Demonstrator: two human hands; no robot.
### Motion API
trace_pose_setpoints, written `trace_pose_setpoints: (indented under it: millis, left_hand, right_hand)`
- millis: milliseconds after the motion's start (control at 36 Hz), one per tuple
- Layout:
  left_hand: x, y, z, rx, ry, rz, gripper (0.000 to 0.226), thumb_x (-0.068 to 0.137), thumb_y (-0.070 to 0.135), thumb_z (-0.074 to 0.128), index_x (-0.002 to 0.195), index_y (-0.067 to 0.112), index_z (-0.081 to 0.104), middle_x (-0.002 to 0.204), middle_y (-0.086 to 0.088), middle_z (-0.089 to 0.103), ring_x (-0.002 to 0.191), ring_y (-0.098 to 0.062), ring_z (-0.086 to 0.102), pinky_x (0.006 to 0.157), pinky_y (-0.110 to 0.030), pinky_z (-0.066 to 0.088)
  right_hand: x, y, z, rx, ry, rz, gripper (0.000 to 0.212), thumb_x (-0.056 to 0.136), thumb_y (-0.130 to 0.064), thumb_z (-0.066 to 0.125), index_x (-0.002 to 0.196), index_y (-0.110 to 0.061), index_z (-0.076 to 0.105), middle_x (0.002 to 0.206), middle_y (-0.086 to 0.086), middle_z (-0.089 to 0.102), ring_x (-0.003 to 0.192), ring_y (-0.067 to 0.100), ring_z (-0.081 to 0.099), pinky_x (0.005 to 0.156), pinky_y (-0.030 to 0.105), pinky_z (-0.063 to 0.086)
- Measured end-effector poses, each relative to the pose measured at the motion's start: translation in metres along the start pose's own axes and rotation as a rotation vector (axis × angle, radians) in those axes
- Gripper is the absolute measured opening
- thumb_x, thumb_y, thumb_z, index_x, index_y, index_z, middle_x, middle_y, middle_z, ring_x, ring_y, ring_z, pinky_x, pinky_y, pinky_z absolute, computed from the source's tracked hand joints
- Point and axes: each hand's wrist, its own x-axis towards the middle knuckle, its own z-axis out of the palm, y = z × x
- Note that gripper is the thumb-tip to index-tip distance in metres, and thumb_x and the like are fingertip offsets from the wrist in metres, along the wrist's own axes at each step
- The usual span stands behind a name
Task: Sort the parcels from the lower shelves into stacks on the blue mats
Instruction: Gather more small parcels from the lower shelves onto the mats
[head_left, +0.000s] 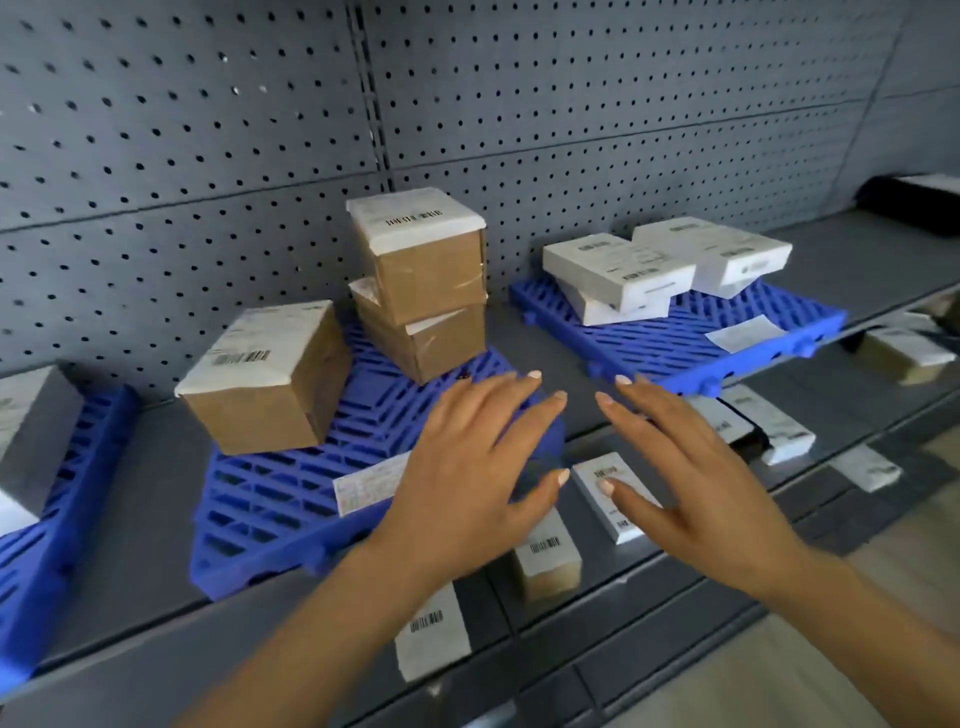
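Observation:
My left hand (470, 467) hovers open, fingers spread, over the front right corner of the middle blue mat (270, 499). My right hand (691, 467) is open too, above the shelf edge, holding nothing. On the middle mat stand one brown parcel (270, 374) and a stack of two brown parcels (423, 291). The right blue mat (691, 338) carries three white flat parcels (623, 270). On the lower shelf lie a small white parcel (615, 493), a brown labelled parcel (550, 564) and a grey labelled parcel (434, 636).
A third blue mat (57, 499) at the left bears a grey parcel (31, 431). More parcels (769, 426) lie along the lower shelf at right, one brown (904, 358). Paper labels (369, 488) lie on the mats. A pegboard wall (467, 104) backs the shelf.

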Motion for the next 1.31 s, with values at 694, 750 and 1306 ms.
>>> trace_pose_setpoints:
  millis: [694,750,1306]
  left_hand:
    - [-0.025,0.092,0.133,-0.097,-0.3,-0.209,0.055,0.084,0.047,0.047,0.131,0.018,0.055,0.131,-0.003,0.057,0.12,-0.023,0.052,0.103,-0.042,0.042]
    - [-0.034,0.09,0.139,-0.087,-0.327,-0.233,0.056,0.083,0.047,0.045,0.13,0.018,0.057,0.128,-0.004,0.059,0.118,-0.023,0.053,0.1,-0.043,0.043]
    - [-0.149,0.017,0.186,0.016,-0.64,-0.584,0.072,0.082,0.04,0.068,0.145,0.019,0.039,0.142,-0.014,0.048,0.128,-0.034,0.046,0.108,-0.053,0.032]
  right_hand:
    - [-0.12,0.106,0.019,0.067,-0.304,0.093,0.059,0.091,-0.044,0.047,0.142,-0.015,0.043,0.145,0.009,0.044,0.137,0.025,0.036,0.106,0.041,0.04]
    - [-0.124,0.11,0.026,0.065,-0.344,0.109,0.06,0.091,-0.046,0.045,0.143,-0.016,0.042,0.145,0.009,0.044,0.136,0.026,0.037,0.104,0.043,0.042]
    - [-0.106,0.065,0.175,0.082,-0.823,0.325,0.067,0.094,-0.047,0.048,0.151,-0.029,0.018,0.158,0.004,0.015,0.145,0.025,0.011,0.113,0.042,0.031]
